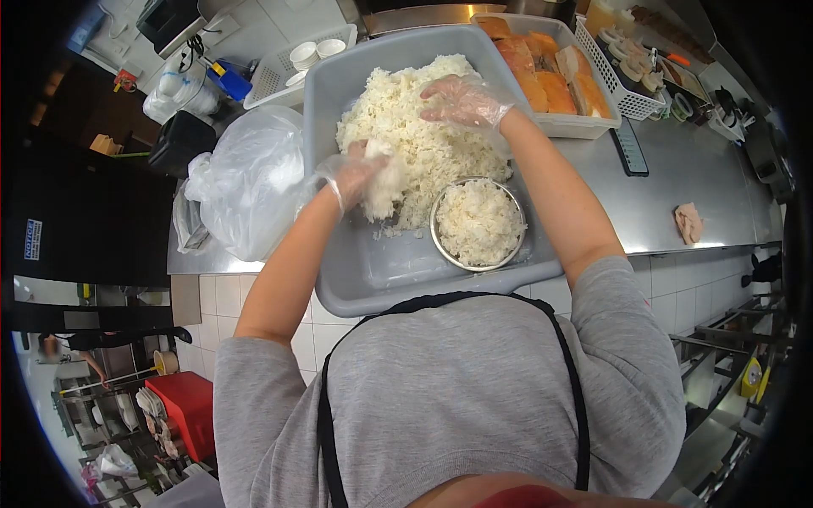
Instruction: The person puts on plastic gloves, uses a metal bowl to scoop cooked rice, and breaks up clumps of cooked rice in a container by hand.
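The left hand (354, 176), in a clear glove, has its grip closed round a clump of rice (383, 182); the right hand (457, 103) has a wide grip, its fingers spread on the far side of the heap. The rice lies heaped in the tub (377, 267), with more mounded in a bowl (435, 233) standing in the tub's near right part. Light, loose fingers suit this rice best: squeezing would mash the grains, and a clump carried low over the heap should drop fewer. Some bits lie on the tub's floor near the heap.

The roomiest part of the tub is its near left floor. The right forearm passes beside the bowl, so a low elbow could nudge its rim. Outside, the bag (254, 186) crowds the left wall, and the fish tray (576, 127) sits just beyond the right one on the worktop (669, 199).
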A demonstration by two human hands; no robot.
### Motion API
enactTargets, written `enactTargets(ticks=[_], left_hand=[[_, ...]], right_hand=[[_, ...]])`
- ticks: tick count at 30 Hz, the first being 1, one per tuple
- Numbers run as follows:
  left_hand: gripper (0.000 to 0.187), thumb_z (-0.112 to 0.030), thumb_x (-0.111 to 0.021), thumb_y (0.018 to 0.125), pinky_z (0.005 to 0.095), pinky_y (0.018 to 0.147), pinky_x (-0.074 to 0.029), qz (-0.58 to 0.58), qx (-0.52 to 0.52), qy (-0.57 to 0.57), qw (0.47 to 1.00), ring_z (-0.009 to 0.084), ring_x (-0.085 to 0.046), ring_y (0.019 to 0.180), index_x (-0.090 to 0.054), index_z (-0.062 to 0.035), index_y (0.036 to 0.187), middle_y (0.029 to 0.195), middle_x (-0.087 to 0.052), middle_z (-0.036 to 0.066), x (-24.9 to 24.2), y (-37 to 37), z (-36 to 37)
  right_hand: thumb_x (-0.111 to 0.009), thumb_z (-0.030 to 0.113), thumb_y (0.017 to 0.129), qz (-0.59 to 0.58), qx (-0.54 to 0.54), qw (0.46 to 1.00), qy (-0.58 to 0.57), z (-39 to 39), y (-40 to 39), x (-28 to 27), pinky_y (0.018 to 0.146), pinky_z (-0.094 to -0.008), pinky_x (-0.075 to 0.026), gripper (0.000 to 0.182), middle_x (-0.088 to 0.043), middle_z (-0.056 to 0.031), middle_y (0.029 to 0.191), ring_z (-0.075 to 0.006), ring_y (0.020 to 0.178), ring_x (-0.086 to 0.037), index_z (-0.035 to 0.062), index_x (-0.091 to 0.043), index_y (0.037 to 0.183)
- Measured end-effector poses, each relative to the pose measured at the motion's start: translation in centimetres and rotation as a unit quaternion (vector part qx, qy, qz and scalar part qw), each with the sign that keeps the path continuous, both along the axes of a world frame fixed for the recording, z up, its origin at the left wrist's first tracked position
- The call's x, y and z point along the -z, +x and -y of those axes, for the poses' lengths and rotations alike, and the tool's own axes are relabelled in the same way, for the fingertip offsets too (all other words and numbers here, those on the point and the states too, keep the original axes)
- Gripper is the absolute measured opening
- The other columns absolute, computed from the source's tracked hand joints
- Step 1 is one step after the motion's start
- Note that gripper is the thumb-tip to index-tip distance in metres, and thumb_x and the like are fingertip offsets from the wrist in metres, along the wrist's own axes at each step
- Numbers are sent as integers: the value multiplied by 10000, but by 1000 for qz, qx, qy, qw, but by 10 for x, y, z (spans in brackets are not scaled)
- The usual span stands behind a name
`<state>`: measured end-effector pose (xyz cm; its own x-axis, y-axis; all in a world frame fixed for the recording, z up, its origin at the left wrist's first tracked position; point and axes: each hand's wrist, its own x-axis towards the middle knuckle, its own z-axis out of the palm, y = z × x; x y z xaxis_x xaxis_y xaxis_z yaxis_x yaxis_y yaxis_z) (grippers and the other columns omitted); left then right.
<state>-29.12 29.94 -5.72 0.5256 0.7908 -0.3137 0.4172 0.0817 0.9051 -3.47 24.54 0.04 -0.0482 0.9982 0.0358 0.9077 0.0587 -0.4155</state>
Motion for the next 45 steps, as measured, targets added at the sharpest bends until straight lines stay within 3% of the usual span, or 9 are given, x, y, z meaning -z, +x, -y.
enactTargets(ticks=[1, 7, 15, 17, 20, 24, 32, 36, 45], left_hand=[[515, -220, -581, 820, 310, 831, -496, 184, -56, -243, 951, 223, -562, 978, -362, -117, 1275, 1056, -548, 151, 4, 0, 8], [686, -91, -686, 751, 311, 851, -513, -174, 195, 111, 959, 243, -580, 992, -296, -31, 1312, 1109, -556, 154, 17, -3, -10], [419, -251, -617, 819, 346, 823, -507, 184, 13, -133, 974, 239, -607, 940, -522, 19, 1126, 1042, -606, 149, -78, -2, -17], [412, -250, -584, 843, 356, 842, -505, 295, 43, -187, 936, 246, -600, 966, -507, 18, 1145, 1053, -602, 152, -105, 6, -19], [440, -270, -539, 869, 387, 848, -505, 276, -64, -120, 951, 268, -579, 1021, -462, 25, 1186, 1102, -583, 165, -117, 40, -8], [622, -421, -543, 863, 366, 931, -435, 283, 41, 156, 946, 308, -518, 1102, -369, 27, 1258, 1225, -493, 189, -53, 68, -47], [857, -572, -505, 826, 404, 923, -419, -59, 77, 244, 965, 326, -491, 1138, -228, 30, 1369, 1342, -374, 236, -91, 61, -21], [606, -388, -583, 801, 345, 958, -404, -452, 432, 216, 750, 301, -451, 1185, -422, -70, 1291, 1348, -412, 136, -85, 48, 24], [488, -184, -533, 830, 368, 974, -400, -359, 478, 431, 676, 301, -451, 1174, -401, -89, 1290, 1315, -426, 145, -29, 28, 31]], right_hand=[[-512, 635, 779, 18, -1, 1000, -11, -3, 2, 3, 1027, -422, -328, 623, -474, -105, 1288, -295, 1215, -422, 187, -523, 1212], [-500, 662, 762, 12, -6, 999, -34, 0, -2, -2, 1027, -432, -327, 654, -470, -98, 1303, -290, 1229, -414, 203, -515, 1228], [-612, 565, 753, -13, -45, 999, -21, 8, -13, -17, 1027, -413, -339, 658, -458, -137, 1296, -314, 1214, -423, 155, -484, 1252], [-709, 468, 715, -263, -100, 959, 38, 6, -21, -6, 1055, -430, -308, 773, -390, -131, 1355, -309, 1269, -358, 156, -372, 1336], [-784, 387, 657, -441, -112, 888, 66, 9, -39, -15, 1080, -437, -266, 923, -312, -122, 1408, -299, 1318, -277, 152, -266, 1384], [-802, 399, 622, -293, -28, 940, 174, 9, -50, -5, 1083, -429, -258, 972, -280, -119, 1430, -295, 1339, -231, 157, -255, 1388], [-776, 387, 631, -140, 143, 978, 51, 3, 6, -20, 1040, -379, -340, 903, -442, -121, 1340, -324, 1220, -430, 250, -282, 1373], [-730, 473, 657, -30, 117, 993, -8, -19, 51, 41, 990, -397, -382, 899, -470, -178, 1294, -359, 1177, -464, 253, -254, 1387], [-713, 477, 673, 20, 158, 986, -46, 9, 7, 0, 994, -405, -372, 896, -455, -215, 1281, -372, 1195, -438, 289, -226, 1400]])
